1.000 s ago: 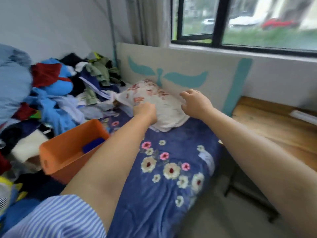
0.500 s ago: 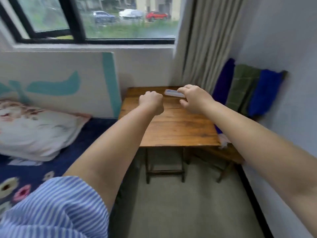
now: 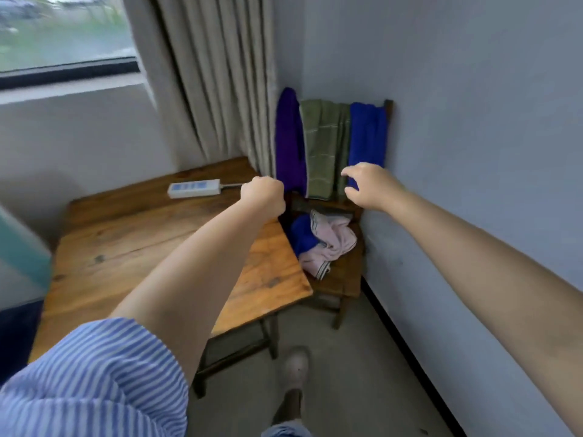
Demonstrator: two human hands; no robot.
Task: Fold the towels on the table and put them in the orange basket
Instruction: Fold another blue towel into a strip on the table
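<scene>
Grey walls meet in a corner w/ a beige curtain [image 3: 217, 83] hanging beside the window [image 3: 63, 36]. Wooden table [image 3: 126, 234] sits under the window; its right edge runs just beside a wooden chair [image 3: 344, 279] pushed against the right-hand wall. Only a narrow gap shows btwn table edge and chair seat. Grey floor [image 3: 362, 373] lies open in front of both, w/ a black skirting line along the wall base.

On the table top: a white power strip [image 3: 194, 188] near the far edge, cable running off to the right.

Towels are on the chair. Three hang over the chair back, side by side: purple towel [image 3: 288, 137] at left, green towel [image 3: 325, 146] in the middle, blue towel [image 3: 367, 134] at right. On the seat lie a crumpled pink towel [image 3: 331, 244] and a second blue cloth [image 3: 301, 234], touching each other.

Left hand [image 3: 263, 197] is a closed fist holding nothing, over the table's far right corner, just in front of the purple towel's lower end. Right hand [image 3: 370, 187] has fingers spread and bent like a claw, empty, in front of the lower edges of the green and blue towels; can't tell if it touches them.

Striped blue-white sleeve [image 3: 94, 373] covers the left upper arm. One foot in a pale shoe [image 3: 295, 365] stands on the floor near the table leg.
</scene>
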